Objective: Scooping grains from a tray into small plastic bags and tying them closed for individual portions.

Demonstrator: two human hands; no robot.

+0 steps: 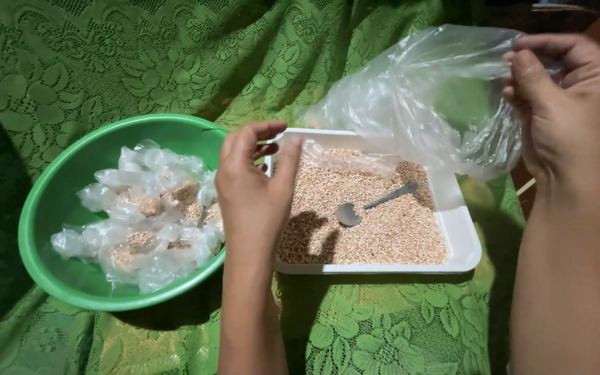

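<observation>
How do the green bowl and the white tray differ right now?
The green bowl is round; the white tray is square-cornered. The bowl holds small tied clear packets, the tray loose grain and a metal spoon. Both sit side by side on the green lace cloth.

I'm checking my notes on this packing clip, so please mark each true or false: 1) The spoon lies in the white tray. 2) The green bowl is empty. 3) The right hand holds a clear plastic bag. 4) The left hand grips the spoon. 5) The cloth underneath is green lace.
1) True: the spoon lies on the grain in the white tray.
2) False: the green bowl holds small tied plastic packets of grain.
3) True: the right hand pinches the clear plastic bag.
4) False: the left hand is at the tray's edge, apart from the spoon.
5) True: the green lace cloth.
</observation>
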